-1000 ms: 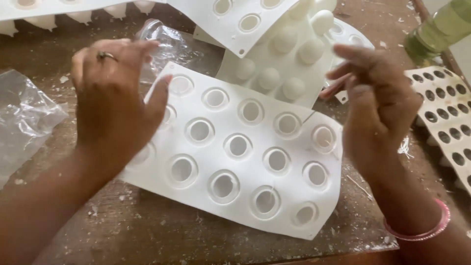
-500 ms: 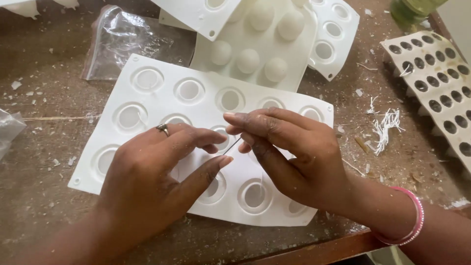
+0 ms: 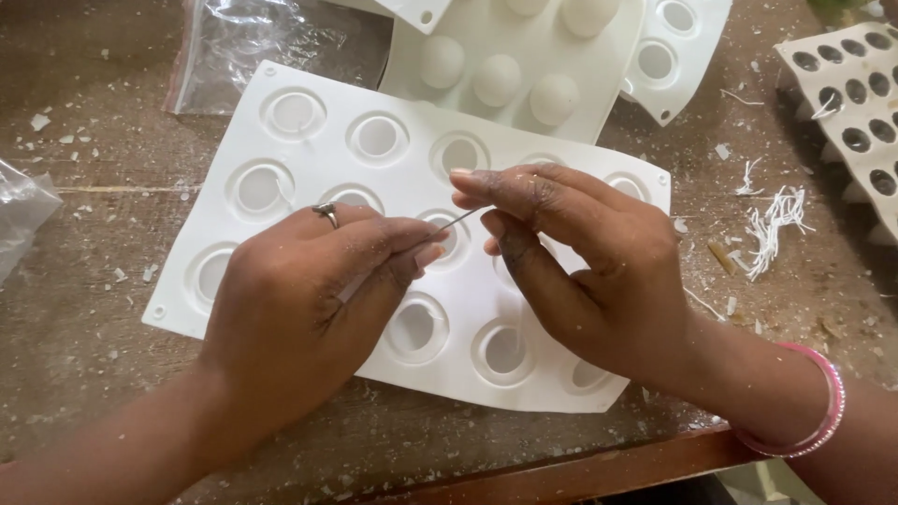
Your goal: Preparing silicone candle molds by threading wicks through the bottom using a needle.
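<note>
Thin needle [image 3: 456, 221] spans gap between hands over white mould tray [image 3: 299, 150] near bench [image 3: 84, 309] front edge; left hand [image 3: 309, 309] fingers pinching one end; right hand [image 3: 580, 271] fingers pressed together on other end.

we have one view only, from a camera worn on the head, looking steeply down and slightly forward at the table [image 3: 84, 393]. it sits close: the two hands fill the middle of the frame, forearms entering from the bottom corners. the table's near edge crosses the lower right, and its far part runs out past the top. no second view overlaps it.
</note>
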